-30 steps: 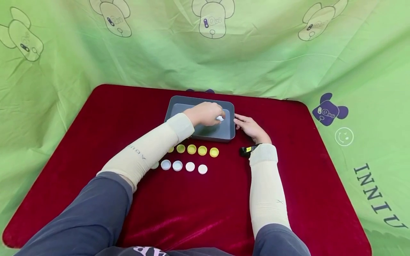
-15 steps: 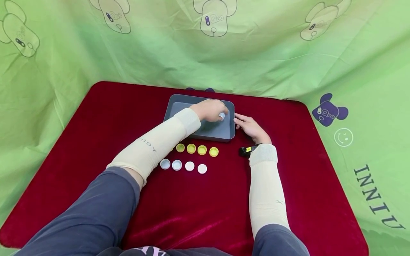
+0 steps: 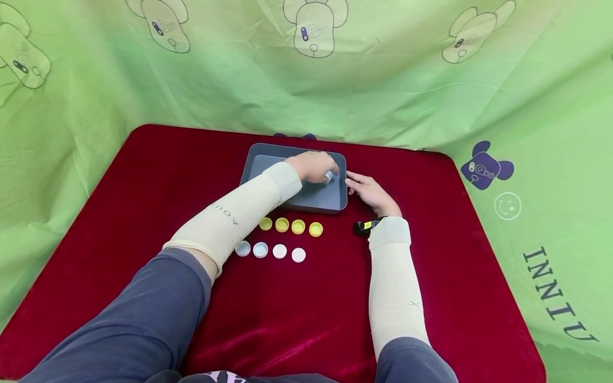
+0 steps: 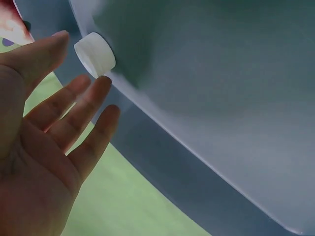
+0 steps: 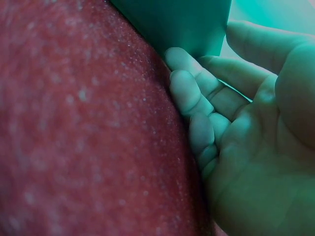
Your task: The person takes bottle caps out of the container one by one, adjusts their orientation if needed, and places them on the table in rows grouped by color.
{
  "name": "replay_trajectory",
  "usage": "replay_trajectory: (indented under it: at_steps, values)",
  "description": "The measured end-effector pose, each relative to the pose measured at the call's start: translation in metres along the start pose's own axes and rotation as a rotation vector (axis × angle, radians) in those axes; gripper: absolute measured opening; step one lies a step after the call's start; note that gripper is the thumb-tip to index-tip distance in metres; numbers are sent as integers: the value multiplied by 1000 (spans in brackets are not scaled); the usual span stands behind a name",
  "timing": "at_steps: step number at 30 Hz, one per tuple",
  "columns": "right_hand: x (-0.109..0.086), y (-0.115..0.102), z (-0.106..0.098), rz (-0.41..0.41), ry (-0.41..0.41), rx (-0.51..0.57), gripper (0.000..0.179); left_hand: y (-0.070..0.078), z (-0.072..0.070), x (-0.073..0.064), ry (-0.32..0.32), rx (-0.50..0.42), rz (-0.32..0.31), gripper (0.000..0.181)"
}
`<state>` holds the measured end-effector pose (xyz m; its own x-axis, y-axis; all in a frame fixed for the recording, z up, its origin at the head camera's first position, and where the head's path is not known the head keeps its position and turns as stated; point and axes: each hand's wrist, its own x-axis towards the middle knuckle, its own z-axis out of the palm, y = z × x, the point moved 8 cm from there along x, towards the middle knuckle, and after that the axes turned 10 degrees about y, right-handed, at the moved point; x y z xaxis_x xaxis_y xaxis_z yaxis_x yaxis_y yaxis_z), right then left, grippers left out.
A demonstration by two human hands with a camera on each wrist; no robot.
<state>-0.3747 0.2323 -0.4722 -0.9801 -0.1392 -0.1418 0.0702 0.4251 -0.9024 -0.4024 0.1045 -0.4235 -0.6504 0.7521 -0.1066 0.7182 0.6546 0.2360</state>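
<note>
In the head view my left hand (image 3: 313, 166) reaches into the grey tray (image 3: 292, 205), near its right end. Seen from the left wrist, a white bottle cap (image 4: 98, 54) sits tilted beside the tray's wall. The thumb stands off the cap on one side, and a fingertip comes right to its lower rim; the hand's fingers (image 4: 93, 110) are loosely bent. My right hand (image 3: 373, 192) touches the tray's right outer side. In the right wrist view its fingertips rest low against the wall (image 5: 182, 24), with the thumb at the wall's edge.
On the red cloth (image 3: 325, 298) in front of the tray lie a row of yellow caps (image 3: 298, 226) and a nearer row of white caps (image 3: 280, 251). My left sleeve (image 3: 234, 213) hides their left ends. A green printed curtain (image 3: 383, 96) hangs behind the table.
My left hand has shifted slightly right with the white cap within the tray, then stayed about there. My right hand keeps its place at the tray's side. The head view has turned slightly.
</note>
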Motion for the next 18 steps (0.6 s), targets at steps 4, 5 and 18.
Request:
replay_trajectory:
  at_steps: [4,5,18]
  values:
    - [0,0,0,6,4,6,47,1,5,5,-16,8,3,39]
    - [0,-1,0,6,4,7,47,1,6,6,-17,14,4,37]
    - [1,1,1,19,3,-9,47,-2,7,2,-29,36,13,34]
